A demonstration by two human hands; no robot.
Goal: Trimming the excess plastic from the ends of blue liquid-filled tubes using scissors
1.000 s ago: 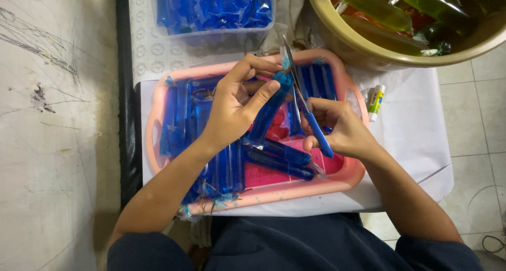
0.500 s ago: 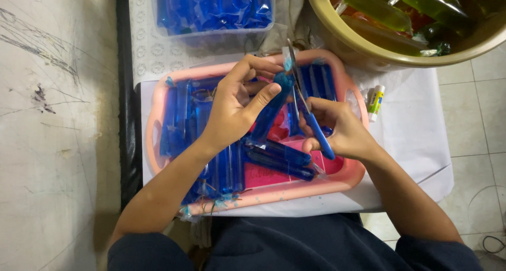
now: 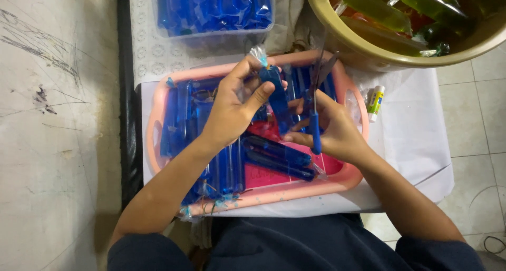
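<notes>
Pinching a blue liquid-filled plastic tube packet in your left hand, your right hand grips blue-handled scissors, blades parted, probably needing alignment at its knotted tip.

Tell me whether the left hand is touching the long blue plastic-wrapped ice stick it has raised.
Touching. The head view shows the left hand pinching the blue ice stick between thumb and fingers.

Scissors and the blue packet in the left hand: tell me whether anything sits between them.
Nothing visible does. The left hand holds the blue packet up over the pink tray, and the scissors in the right hand stand open just beside it.
</notes>
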